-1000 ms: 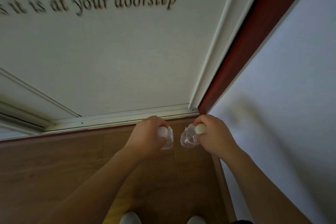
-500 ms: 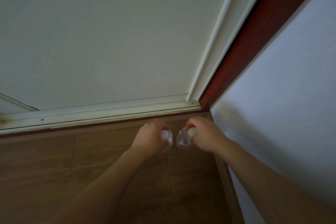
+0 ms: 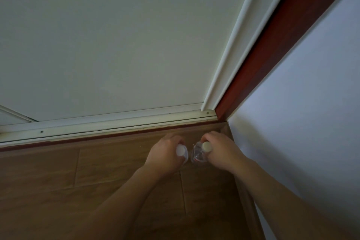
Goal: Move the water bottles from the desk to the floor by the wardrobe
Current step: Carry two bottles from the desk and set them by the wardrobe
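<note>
Two clear plastic water bottles with white caps stand upright side by side, low over the wooden floor [image 3: 120,177] in the corner by the wardrobe. My left hand [image 3: 165,156] is wrapped around the left bottle [image 3: 182,152], which it mostly hides. My right hand [image 3: 220,150] grips the right bottle [image 3: 198,155] at its neck; its clear body and a red label edge show. Whether the bottle bases touch the floor is hidden.
The white wardrobe door [image 3: 116,45] with its pale sliding track [image 3: 109,124] runs across the top. A red-brown frame [image 3: 276,41] borders it on the right, next to a pale wall [image 3: 311,122]. A skirting strip [image 3: 247,200] lines the wall's foot.
Both hands have gone lower and further into the corner with the bottles. My view has dropped: the lettering on the wardrobe door and my feet are out of the frame.
</note>
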A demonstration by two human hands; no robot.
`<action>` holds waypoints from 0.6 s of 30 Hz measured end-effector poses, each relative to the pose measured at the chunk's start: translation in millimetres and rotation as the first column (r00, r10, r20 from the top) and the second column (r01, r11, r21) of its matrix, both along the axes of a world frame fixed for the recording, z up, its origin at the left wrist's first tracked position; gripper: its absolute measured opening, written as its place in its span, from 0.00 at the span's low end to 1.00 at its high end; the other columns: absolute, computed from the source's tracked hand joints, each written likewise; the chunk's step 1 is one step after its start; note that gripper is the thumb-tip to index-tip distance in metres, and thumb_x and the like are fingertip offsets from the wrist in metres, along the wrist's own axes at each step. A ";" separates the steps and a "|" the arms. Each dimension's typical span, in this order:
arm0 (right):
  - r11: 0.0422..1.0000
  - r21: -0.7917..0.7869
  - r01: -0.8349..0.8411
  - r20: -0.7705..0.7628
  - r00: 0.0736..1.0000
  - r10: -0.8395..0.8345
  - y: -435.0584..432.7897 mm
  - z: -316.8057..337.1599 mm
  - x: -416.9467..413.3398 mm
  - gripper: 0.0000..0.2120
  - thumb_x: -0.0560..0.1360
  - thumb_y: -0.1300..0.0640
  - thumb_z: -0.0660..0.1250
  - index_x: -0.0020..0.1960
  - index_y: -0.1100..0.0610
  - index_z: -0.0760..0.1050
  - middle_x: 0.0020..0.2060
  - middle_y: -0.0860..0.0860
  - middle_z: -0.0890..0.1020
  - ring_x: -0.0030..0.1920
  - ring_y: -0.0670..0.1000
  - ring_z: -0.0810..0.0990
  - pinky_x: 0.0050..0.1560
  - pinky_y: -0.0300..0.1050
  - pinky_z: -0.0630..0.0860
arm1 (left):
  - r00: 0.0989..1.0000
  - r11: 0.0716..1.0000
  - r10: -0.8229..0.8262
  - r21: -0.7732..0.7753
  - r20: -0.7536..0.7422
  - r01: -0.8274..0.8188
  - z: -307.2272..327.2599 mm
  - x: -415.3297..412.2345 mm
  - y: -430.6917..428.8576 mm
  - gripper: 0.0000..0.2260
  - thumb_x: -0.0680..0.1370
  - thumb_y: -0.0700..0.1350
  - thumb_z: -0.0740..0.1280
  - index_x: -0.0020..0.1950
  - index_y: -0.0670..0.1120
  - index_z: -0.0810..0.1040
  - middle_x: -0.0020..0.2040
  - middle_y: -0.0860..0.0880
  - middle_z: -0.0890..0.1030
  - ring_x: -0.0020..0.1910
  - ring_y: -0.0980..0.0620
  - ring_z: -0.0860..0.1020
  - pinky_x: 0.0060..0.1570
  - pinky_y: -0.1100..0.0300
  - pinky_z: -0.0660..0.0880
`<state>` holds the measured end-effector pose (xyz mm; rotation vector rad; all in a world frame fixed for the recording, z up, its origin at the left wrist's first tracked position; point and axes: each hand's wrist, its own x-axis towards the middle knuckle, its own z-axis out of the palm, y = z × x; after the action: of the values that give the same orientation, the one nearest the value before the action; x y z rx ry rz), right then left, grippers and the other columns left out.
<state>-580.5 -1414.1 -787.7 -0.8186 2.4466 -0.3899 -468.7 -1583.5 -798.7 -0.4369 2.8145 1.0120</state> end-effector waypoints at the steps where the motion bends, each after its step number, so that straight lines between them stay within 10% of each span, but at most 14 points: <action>1: 1.000 -0.007 0.003 0.000 1.000 -0.003 0.2 2.3 1.1 0.20 0.68 0.51 0.76 0.57 0.45 0.74 0.50 0.41 0.76 0.48 0.43 0.73 0.43 0.37 0.68 | 1.000 1.000 0.002 0.002 -0.002 -0.002 1.8 1.0 -0.8 0.15 0.70 0.49 0.73 0.56 0.52 0.78 0.52 0.56 0.76 0.51 0.56 0.74 0.48 0.56 0.76; 18: 0.997 -0.032 0.076 -0.200 0.976 -0.081 -10.4 263.4 55.3 0.22 0.77 0.47 0.66 0.69 0.52 0.70 0.65 0.49 0.75 0.64 0.51 0.71 0.61 0.47 0.71 | 0.997 0.993 0.061 -0.098 -0.049 -0.066 267.2 53.0 -10.3 0.23 0.78 0.49 0.64 0.72 0.44 0.69 0.71 0.45 0.70 0.70 0.47 0.68 0.68 0.49 0.66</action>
<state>-525.1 -1424.4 -524.3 -0.8075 2.6734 -0.3827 -415.7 -1593.8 -531.4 -0.5239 2.9191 0.9071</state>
